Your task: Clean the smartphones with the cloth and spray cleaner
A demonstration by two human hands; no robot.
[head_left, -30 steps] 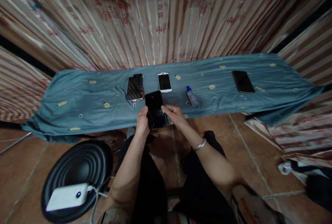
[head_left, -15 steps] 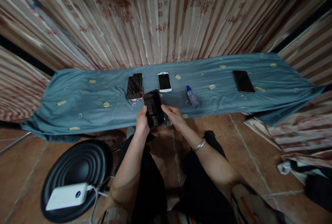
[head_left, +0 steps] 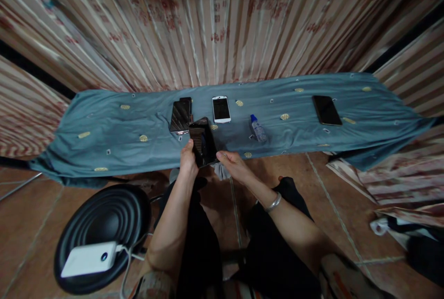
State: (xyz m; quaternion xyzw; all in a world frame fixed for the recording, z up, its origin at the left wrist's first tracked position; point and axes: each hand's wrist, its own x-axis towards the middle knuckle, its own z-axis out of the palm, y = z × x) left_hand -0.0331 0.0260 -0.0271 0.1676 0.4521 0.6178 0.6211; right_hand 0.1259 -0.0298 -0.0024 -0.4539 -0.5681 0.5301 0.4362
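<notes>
My left hand (head_left: pixel 189 160) is closed around the left edge of a black smartphone (head_left: pixel 203 142), thumb along its side. The phone is tilted above the front edge of the cloth-covered table, and its dark screen shows reflections. At the phone's lower right corner, my right hand (head_left: pixel 234 165) is closed in a pinch. A grey cloth (head_left: pixel 221 171) hangs below those fingers, partly hidden by the hand and phone. Just behind the held phone lie stacked dark phones (head_left: pixel 180 116). A white phone (head_left: pixel 221 108) and a clear bottle with a blue cap (head_left: pixel 258 129) lie to the right.
Another dark phone (head_left: pixel 326 110) lies far right on the teal tablecloth (head_left: pixel 138 151). Striped curtains (head_left: pixel 194 26) hang behind the table. On the floor at left, a black round ribbed stool (head_left: pixel 104 211) bears a white power bank (head_left: pixel 89 259) with a cable.
My right hand has slid down from the phone's right side to its lower corner, bringing the grey cloth lower. The phone has turned slightly and shifted a little left.
</notes>
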